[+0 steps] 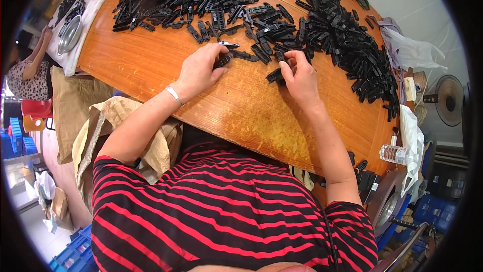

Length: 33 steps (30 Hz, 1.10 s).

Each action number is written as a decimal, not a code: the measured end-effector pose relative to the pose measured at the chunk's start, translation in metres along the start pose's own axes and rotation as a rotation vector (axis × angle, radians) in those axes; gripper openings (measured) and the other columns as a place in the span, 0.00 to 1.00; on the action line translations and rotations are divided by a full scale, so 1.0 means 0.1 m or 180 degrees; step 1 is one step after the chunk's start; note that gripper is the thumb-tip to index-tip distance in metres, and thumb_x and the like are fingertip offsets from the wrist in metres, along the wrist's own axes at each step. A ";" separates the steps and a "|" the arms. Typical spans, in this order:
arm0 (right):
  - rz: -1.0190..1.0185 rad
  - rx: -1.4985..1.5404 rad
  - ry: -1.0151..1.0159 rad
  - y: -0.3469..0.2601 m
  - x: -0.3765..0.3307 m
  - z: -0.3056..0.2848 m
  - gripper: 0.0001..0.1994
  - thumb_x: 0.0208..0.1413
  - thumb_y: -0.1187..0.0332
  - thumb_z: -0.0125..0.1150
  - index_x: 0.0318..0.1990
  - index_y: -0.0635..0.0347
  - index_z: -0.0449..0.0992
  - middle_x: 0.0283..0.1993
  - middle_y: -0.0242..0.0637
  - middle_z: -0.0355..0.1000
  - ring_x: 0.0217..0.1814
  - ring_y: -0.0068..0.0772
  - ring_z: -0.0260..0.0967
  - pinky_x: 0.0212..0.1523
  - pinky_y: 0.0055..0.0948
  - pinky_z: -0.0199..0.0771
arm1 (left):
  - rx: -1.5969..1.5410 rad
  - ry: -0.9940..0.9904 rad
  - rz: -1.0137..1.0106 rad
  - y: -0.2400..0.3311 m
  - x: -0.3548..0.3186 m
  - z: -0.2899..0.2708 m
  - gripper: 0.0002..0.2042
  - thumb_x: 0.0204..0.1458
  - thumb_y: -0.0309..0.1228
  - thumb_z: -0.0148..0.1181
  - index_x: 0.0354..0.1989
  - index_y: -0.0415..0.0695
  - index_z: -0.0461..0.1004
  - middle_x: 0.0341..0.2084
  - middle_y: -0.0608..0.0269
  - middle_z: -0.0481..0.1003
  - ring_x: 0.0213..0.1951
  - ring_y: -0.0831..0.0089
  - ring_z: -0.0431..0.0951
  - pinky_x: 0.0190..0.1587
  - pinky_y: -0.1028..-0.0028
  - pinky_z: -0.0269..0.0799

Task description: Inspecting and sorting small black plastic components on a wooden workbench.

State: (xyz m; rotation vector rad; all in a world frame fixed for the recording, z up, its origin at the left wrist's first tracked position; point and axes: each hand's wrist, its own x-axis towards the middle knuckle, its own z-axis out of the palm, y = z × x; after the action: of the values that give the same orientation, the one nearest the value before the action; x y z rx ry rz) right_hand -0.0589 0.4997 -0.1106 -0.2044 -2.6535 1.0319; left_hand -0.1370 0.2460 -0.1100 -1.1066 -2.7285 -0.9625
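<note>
Black slender plastic strip (260, 54) slants between, nearer the right hand (302, 76).
Left hand (201, 69), like right, pinches another black piece (223, 60).

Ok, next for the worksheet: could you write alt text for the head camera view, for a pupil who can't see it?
A person's left hand and right hand hold small black parts over a brown wooden table. Beyond them, many loose black pieces lie heaped across it; a clear bottle is near its right edge.
</note>
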 end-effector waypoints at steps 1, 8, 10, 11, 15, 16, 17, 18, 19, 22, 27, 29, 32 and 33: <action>-0.0019 0.0145 -0.0121 -0.07 -0.05 0.00 0.10 0.59 0.69 0.56 0.45 0.63 0.71 0.30 0.38 0.74 0.29 0.27 0.71 0.31 0.27 0.72 | -0.0427 -0.0009 -0.0458 0.04 0.03 -0.02 0.13 0.43 0.27 0.67 0.34 0.42 0.69 0.30 0.59 0.70 0.33 0.61 0.73 0.37 0.67 0.71; -0.0724 0.0590 -0.0514 -0.33 -0.42 0.50 0.07 0.58 0.71 0.56 0.40 0.64 0.73 0.30 0.46 0.74 0.31 0.43 0.74 0.31 0.33 0.73 | -0.1446 -0.0410 -0.1170 -0.14 0.04 0.07 0.14 0.47 0.33 0.70 0.35 0.42 0.71 0.19 0.72 0.70 0.23 0.83 0.71 0.26 0.80 0.67; -0.0649 0.0655 -0.0545 -0.34 -0.47 0.61 0.05 0.56 0.72 0.58 0.35 0.64 0.73 0.29 0.48 0.72 0.31 0.47 0.73 0.31 0.34 0.71 | -0.2708 -0.0541 -0.1626 -0.08 0.01 0.03 0.12 0.50 0.36 0.68 0.34 0.43 0.72 0.20 0.72 0.72 0.21 0.85 0.71 0.23 0.84 0.66; -0.0787 0.0612 -0.0454 -0.33 -0.49 0.69 0.04 0.55 0.72 0.59 0.34 0.63 0.72 0.29 0.47 0.72 0.30 0.47 0.72 0.30 0.35 0.71 | -0.2704 -0.0544 -0.1635 -0.08 0.00 0.02 0.12 0.50 0.36 0.68 0.34 0.43 0.72 0.20 0.72 0.72 0.21 0.85 0.71 0.23 0.84 0.66; -0.0938 0.0209 -0.0378 -0.44 -0.50 0.72 0.05 0.53 0.72 0.60 0.31 0.62 0.71 0.30 0.45 0.70 0.29 0.49 0.70 0.30 0.37 0.71 | -0.2890 -0.0514 -0.1833 -0.10 -0.03 -0.02 0.16 0.49 0.38 0.68 0.35 0.41 0.70 0.18 0.67 0.73 0.19 0.83 0.72 0.21 0.83 0.67; -0.0866 -0.0022 -0.0454 -0.46 -0.49 0.71 0.04 0.53 0.72 0.60 0.31 0.62 0.72 0.32 0.45 0.70 0.30 0.48 0.70 0.31 0.36 0.71 | -0.2967 -0.0515 -0.1871 -0.10 -0.04 -0.03 0.16 0.49 0.39 0.68 0.35 0.40 0.71 0.18 0.67 0.73 0.19 0.83 0.72 0.21 0.83 0.67; -0.0865 -0.0018 -0.0461 -0.43 -0.48 0.70 0.04 0.53 0.72 0.60 0.31 0.62 0.72 0.32 0.45 0.70 0.30 0.48 0.70 0.31 0.36 0.71 | -0.2967 -0.0514 -0.1879 -0.08 -0.05 -0.04 0.16 0.49 0.39 0.68 0.35 0.40 0.71 0.18 0.67 0.73 0.19 0.83 0.72 0.21 0.83 0.67; -0.0801 0.0036 -0.0379 -0.37 -0.46 0.68 0.04 0.54 0.72 0.59 0.34 0.63 0.72 0.33 0.43 0.70 0.31 0.44 0.71 0.32 0.34 0.71 | -0.2980 -0.0533 -0.1893 -0.06 -0.06 -0.06 0.16 0.50 0.39 0.68 0.35 0.40 0.71 0.18 0.67 0.73 0.20 0.83 0.72 0.22 0.83 0.68; -0.0738 0.0091 -0.0302 -0.35 -0.44 0.66 0.05 0.56 0.72 0.58 0.36 0.64 0.72 0.33 0.41 0.71 0.32 0.40 0.72 0.32 0.32 0.72 | -0.2994 -0.0549 -0.1913 -0.04 -0.07 -0.06 0.16 0.50 0.39 0.68 0.35 0.40 0.71 0.19 0.67 0.74 0.20 0.83 0.73 0.22 0.83 0.68; -0.0004 0.1393 -0.0538 -0.34 -0.39 0.55 0.07 0.61 0.70 0.54 0.41 0.65 0.71 0.34 0.36 0.72 0.35 0.29 0.71 0.35 0.30 0.72 | -0.2943 -0.0630 -0.1886 -0.01 -0.11 -0.03 0.16 0.50 0.39 0.67 0.35 0.40 0.71 0.19 0.67 0.74 0.20 0.83 0.73 0.21 0.84 0.68; 0.0508 0.2305 -0.1314 -0.48 -0.42 0.49 0.08 0.62 0.69 0.54 0.41 0.65 0.70 0.28 0.31 0.71 0.20 0.16 0.64 0.20 0.19 0.64 | -0.2893 -0.0762 -0.1886 0.09 -0.16 0.03 0.16 0.51 0.38 0.66 0.36 0.39 0.71 0.20 0.66 0.74 0.19 0.83 0.73 0.20 0.84 0.68; 0.0685 0.2340 -0.1305 -0.41 -0.47 0.53 0.07 0.61 0.69 0.56 0.38 0.65 0.71 0.23 0.29 0.70 0.14 0.12 0.58 0.15 0.15 0.58 | -0.2852 -0.0792 -0.1917 0.13 -0.18 0.03 0.14 0.52 0.36 0.65 0.36 0.38 0.71 0.20 0.67 0.74 0.20 0.84 0.73 0.21 0.84 0.69; 0.1186 0.2509 -0.1534 -0.36 -0.47 0.48 0.06 0.60 0.70 0.57 0.35 0.64 0.71 0.21 0.29 0.69 0.14 0.14 0.60 0.15 0.16 0.59 | -0.2864 -0.0748 -0.1787 0.03 -0.24 0.05 0.10 0.54 0.32 0.63 0.37 0.39 0.72 0.23 0.68 0.74 0.22 0.85 0.72 0.23 0.85 0.68; 0.1186 0.2513 -0.1540 -0.37 -0.48 0.48 0.06 0.60 0.70 0.57 0.35 0.64 0.71 0.21 0.29 0.69 0.14 0.14 0.60 0.15 0.16 0.59 | -0.2862 -0.0746 -0.1793 0.03 -0.26 0.06 0.10 0.54 0.32 0.63 0.37 0.39 0.72 0.23 0.68 0.74 0.22 0.85 0.72 0.23 0.85 0.68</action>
State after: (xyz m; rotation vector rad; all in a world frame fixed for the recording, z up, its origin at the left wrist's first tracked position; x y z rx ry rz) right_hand -0.0299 0.4312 -0.1295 -0.3059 -2.3690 2.4082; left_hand -0.1143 0.2350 -0.1205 -0.4534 -2.8671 -2.4267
